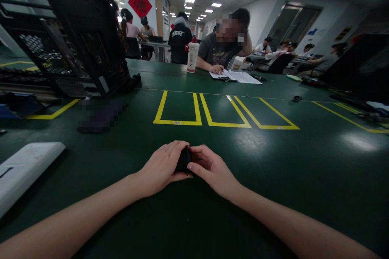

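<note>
A small black object is between my two hands, low over the green table near the middle of the view. My left hand wraps over its left side, fingers on top and thumb below. The fingertips and thumb of my right hand pinch its right edge. Much of the object is covered by my fingers, and its exact kind cannot be made out.
An open black computer case stands at the left, with a white box nearer. Yellow tape outlines mark the table ahead. Beyond are a cup, papers and a seated person. Cables lie at the right.
</note>
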Action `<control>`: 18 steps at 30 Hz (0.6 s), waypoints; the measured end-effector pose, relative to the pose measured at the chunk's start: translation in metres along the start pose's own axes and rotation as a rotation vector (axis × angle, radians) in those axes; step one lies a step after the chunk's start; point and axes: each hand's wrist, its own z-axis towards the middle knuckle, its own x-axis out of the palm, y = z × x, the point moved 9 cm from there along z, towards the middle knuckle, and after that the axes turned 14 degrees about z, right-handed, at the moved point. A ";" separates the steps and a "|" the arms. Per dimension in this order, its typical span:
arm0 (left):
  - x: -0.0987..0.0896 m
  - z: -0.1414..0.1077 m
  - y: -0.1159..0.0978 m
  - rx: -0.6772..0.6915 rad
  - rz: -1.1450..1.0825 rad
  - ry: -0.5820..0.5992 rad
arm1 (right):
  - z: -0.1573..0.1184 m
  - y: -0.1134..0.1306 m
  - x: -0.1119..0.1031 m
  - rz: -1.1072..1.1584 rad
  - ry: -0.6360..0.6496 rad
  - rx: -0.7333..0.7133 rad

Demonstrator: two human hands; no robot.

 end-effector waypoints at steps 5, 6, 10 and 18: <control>-0.001 0.000 -0.001 0.008 0.014 0.005 | -0.002 0.001 0.008 0.034 0.073 -0.015; -0.002 0.000 -0.001 0.009 0.019 0.003 | -0.002 0.001 0.009 0.041 0.078 -0.023; -0.002 0.000 -0.002 0.010 0.024 0.017 | 0.000 -0.001 0.006 0.026 0.031 -0.044; -0.003 -0.001 -0.002 0.013 0.026 0.001 | -0.001 -0.003 0.003 0.062 0.015 0.036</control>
